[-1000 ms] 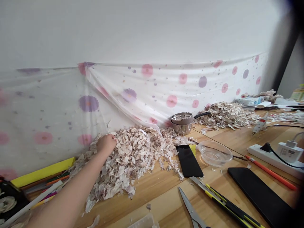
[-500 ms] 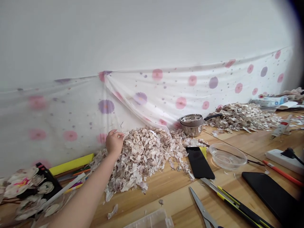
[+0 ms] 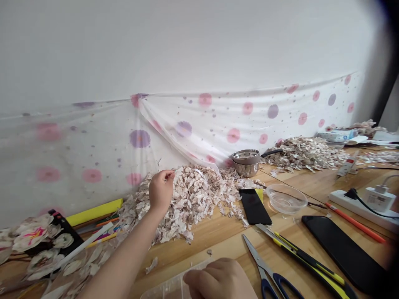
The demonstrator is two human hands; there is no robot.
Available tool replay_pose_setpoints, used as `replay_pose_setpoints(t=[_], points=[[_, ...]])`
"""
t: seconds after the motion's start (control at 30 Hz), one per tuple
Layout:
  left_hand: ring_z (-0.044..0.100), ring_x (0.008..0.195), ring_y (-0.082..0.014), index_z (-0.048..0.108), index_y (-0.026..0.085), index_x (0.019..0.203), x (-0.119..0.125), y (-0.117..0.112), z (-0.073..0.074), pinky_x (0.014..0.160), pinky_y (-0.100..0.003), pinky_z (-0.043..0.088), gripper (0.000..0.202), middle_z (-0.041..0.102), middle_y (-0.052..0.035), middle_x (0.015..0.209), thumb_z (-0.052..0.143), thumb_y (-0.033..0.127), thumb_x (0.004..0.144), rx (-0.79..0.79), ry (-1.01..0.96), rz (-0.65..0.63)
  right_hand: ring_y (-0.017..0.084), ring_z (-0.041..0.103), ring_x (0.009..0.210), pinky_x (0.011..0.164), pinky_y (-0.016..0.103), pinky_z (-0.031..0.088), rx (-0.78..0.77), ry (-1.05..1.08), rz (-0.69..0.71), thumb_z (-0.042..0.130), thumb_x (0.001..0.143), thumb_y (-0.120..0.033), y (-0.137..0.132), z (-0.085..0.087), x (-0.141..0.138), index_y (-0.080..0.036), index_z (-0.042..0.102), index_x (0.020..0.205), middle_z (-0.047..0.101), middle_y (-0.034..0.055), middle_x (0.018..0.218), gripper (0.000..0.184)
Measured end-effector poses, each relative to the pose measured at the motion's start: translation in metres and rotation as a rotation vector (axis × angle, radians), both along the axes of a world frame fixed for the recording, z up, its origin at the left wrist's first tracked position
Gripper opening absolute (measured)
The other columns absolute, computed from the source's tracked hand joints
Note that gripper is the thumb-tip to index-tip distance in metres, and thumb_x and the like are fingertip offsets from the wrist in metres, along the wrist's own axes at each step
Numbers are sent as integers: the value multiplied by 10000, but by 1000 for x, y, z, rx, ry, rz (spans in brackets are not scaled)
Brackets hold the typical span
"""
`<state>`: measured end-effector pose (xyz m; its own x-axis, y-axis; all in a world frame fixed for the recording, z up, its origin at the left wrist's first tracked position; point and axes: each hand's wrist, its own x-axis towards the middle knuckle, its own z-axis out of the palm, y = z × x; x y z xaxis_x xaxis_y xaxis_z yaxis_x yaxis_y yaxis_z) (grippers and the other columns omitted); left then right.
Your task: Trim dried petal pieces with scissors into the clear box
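Observation:
My left hand [image 3: 160, 192] is raised over a big pile of pale petal scraps [image 3: 190, 199] on the wooden table, thumb and fingers pinched on one white petal piece [image 3: 178, 171]. My right hand [image 3: 220, 279] shows at the bottom edge, curled, resting on the rim of a clear plastic box [image 3: 170, 287]; whether it holds anything is hidden.
Scissors [image 3: 264, 272], a yellow-black utility knife [image 3: 299, 259], two dark phones [image 3: 254, 206] [image 3: 346, 255], a clear bowl [image 3: 285, 199], steel pots [image 3: 246, 162], a power strip [image 3: 364, 203], a second scrap pile [image 3: 307, 151], artificial flowers [image 3: 34, 243] at left. A dotted cloth covers the wall.
My left hand lifted off the pile's back and moved right, pinching a petal piece. My right hand came into view at the bottom edge.

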<state>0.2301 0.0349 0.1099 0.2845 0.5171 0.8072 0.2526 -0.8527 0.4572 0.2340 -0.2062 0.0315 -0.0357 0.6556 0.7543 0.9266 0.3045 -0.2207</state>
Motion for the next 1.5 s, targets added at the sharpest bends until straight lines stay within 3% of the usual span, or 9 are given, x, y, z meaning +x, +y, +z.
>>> replay_pose_setpoints(t=[0.13,0.27,0.37,0.53,0.73,0.97,1.07,1.27,1.5], points=[[570,909,-271,696,191,810,-1,-6,-5,800,-398,454,200,658,-99,889,525,267,882,219,69,5,141,555,398,429,250,306,-69,185,3,480,813,-146,-1,5,-4,-156,652,795,629,27,495,173],[504,743,-213,721,320,834,-32,-44,-26,677,-344,413,48,574,-48,759,680,299,822,487,82,-18,124,535,415,432,210,359,-173,997,58,515,852,-344,0,9,2,-169,611,926,597,-1,528,214],[362,582,-174,672,408,1029,-58,-74,-40,564,-309,351,325,416,-1,618,758,237,766,1186,-47,88,100,492,371,384,193,343,-136,1477,324,495,840,-580,3,12,11,-163,554,897,565,-21,538,425],[343,678,-182,689,313,813,-78,-103,-41,630,-334,362,170,408,-24,766,799,236,709,1488,-96,49,78,467,396,418,195,358,-56,1520,335,565,793,-645,2,17,10,-173,487,671,496,-42,505,494],[420,751,-182,655,337,1049,-97,-118,-54,641,-308,398,322,441,-39,819,759,225,766,1062,58,52,69,395,380,397,200,322,-53,1454,159,617,725,-666,2,21,7,-196,436,599,441,-62,450,519],[567,653,-161,484,218,1116,-116,-123,-65,597,-303,475,448,599,-37,851,546,568,844,-622,166,-506,61,353,372,410,202,265,-224,1271,139,552,735,-717,3,15,13,-203,421,610,422,-69,415,545],[522,555,-109,521,166,1076,-118,-125,-57,570,-253,425,526,625,-14,761,585,606,795,-1028,244,-673,65,355,369,404,208,269,-315,1225,169,563,703,-740,2,15,10,-195,449,604,430,-59,418,566],[471,543,-90,610,137,737,-119,-127,-46,531,-211,360,439,583,6,603,701,565,702,-1123,215,-785,77,367,371,407,218,284,-401,1121,149,518,714,-762,5,11,6,-198,455,597,434,-49,429,580],[536,597,-109,634,146,850,-128,-125,-37,589,-213,434,416,645,-4,668,721,528,710,-1039,54,-727,144,499,513,527,260,364,-270,949,-217,470,857,-581,-27,29,30,-195,538,739,553,-5,559,410]])
